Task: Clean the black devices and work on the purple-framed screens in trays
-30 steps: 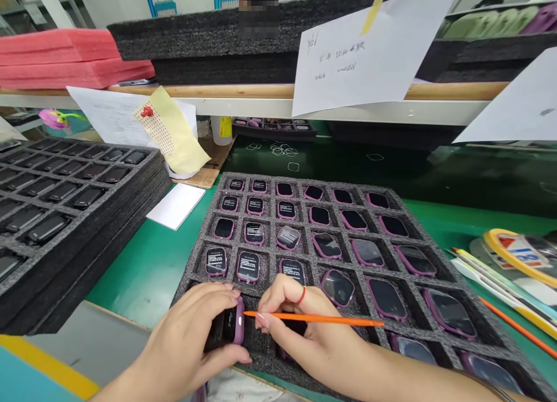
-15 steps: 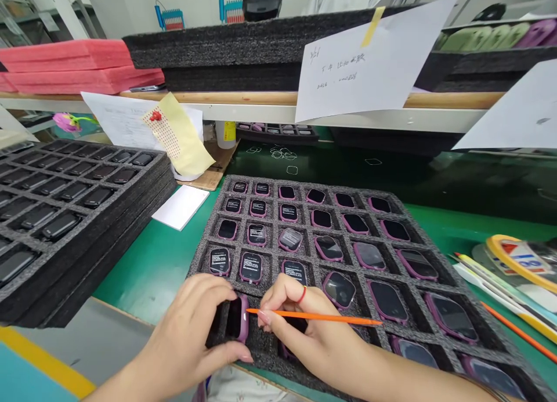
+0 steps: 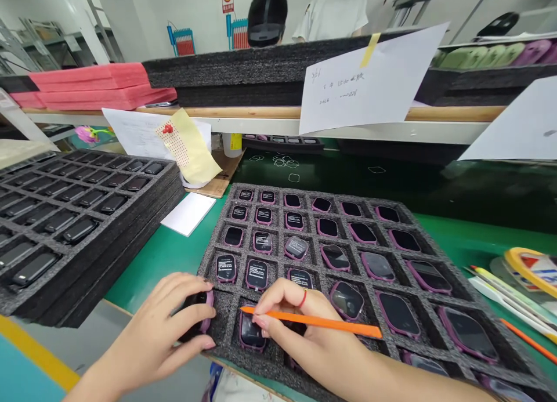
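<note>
- Purple-rimmed watch [image 3: 209,309], glossy and rounded, sits at the near left corner of the foam tray [image 3: 206,260]; can't tell if it's lifted out.
- Left hand [image 3: 163,326] has it gripped, fingers curled on one side, thumb on the other.
- Right hand [image 3: 308,332] pinches a smooth, flat orange stick [image 3: 317,322], tip over the neighbouring watch [image 3: 252,334].
- Tray's speckled grey foam, square pockets, loads more purple watches, some with lit text.
- Under it, a shiny green tabletop [image 3: 187,250]; white paper pad [image 3: 188,214] and a black foam stack [image 3: 148,225] off left.
- Behind: wood-edged shelf [image 3: 256,113], red foam slabs [image 3: 96,83], pale wall, person in white [image 3: 335,13].
</note>
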`<state>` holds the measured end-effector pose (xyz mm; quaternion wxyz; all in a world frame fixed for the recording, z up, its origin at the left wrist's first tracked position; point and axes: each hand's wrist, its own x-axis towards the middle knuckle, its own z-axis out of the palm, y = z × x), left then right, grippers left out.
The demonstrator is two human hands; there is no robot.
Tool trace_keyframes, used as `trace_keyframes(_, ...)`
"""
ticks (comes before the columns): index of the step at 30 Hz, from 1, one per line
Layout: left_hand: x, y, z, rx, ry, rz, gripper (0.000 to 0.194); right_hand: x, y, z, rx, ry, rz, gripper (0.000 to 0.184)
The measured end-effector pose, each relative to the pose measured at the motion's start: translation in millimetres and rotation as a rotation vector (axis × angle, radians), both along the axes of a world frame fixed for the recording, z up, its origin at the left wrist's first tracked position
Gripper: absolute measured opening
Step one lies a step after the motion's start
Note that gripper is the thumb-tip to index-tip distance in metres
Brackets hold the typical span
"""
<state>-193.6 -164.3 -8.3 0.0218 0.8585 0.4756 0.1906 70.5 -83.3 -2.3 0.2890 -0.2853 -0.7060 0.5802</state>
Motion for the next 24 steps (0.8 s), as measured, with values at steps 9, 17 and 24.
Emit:
trace_keyframes(9, -3, 4, -13.7, -0.019, -0.289, 0.002, 0.017, -40, 4, -0.1, -0.035, 0.009, 0.067, 0.009)
trace_keyframes(17, 0, 3, -16.5, -0.124, -0.433, 0.096, 0.041, -40, 2, -8.9, -0.061, -0.001, 0.095, 0.012)
trace_keyframes(24, 0, 4, -9.5, -0.161, -0.392, 0.116, 0.041, -40, 4, -10.5, -0.026, -0.010, 0.100, 0.012)
